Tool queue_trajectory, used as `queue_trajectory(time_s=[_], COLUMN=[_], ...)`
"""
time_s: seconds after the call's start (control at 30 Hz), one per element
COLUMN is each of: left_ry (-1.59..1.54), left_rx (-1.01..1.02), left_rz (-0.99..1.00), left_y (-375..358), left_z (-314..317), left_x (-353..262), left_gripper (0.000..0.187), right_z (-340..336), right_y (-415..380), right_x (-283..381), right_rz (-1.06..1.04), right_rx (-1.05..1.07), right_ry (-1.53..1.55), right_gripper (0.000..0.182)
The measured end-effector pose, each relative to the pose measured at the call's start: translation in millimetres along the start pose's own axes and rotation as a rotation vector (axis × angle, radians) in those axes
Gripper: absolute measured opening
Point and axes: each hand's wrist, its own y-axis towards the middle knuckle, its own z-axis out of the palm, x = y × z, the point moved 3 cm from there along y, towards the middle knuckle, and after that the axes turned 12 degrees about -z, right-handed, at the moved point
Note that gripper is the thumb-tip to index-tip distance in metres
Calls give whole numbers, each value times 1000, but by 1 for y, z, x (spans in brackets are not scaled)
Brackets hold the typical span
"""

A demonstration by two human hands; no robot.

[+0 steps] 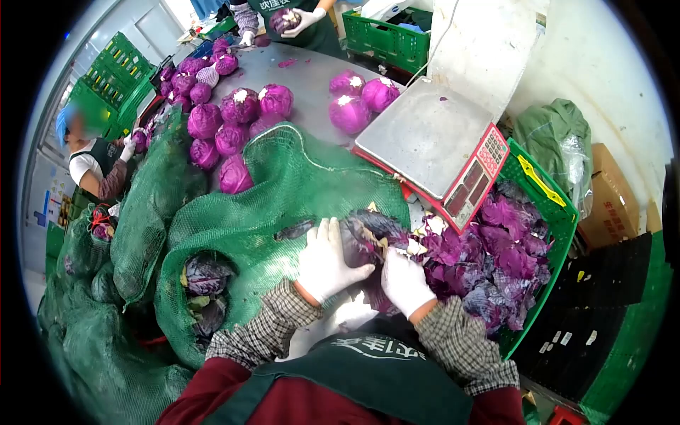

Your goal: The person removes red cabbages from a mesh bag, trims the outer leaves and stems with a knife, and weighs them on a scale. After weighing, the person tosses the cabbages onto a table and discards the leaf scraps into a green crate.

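Note:
My left hand (pixel 327 261), in a white glove, lies with straight fingers and thumb spread against the left side of a dark red cabbage (pixel 363 244). The hand partly covers this cabbage. On its right side my right hand (pixel 405 282), also gloved, is closed with the fingers pinched near a pale stem or leaf base; what it grips I cannot make out. Under both hands spreads a green mesh sack (pixel 234 219), with another red cabbage (pixel 207 274) showing in its opening. Loose purple leaves (pixel 489 248) fill a green crate (pixel 559 234) at the right.
A scale (pixel 432 142) stands at the table's right, beside three trimmed cabbages (pixel 350 113). Several more cabbages (pixel 230 138) sit left of centre. Full mesh sacks (pixel 113 361) are piled at left. Two co-workers (pixel 103 163) handle cabbages across and left of the table.

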Motion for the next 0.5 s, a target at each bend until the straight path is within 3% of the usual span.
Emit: queue_trajectory(time_s=[0.2, 0.37, 0.43, 0.5], left_ry=[-35, -16, -34, -145], left_rx=[43, 16, 11, -118], left_rz=[19, -8, 12, 69], left_y=[12, 5, -3, -23], left_z=[-5, -2, -3, 10], left_x=[-1, 1, -2, 31], left_gripper=[109, 108, 109, 111], right_z=[20, -29, 24, 41], right_y=[9, 2, 12, 13], right_x=[-15, 10, -22, -40], right_rz=[3, -7, 34, -30], right_rx=[68, 91, 19, 181], right_ry=[-60, 14, -96, -4], right_gripper=[19, 22, 24, 33])
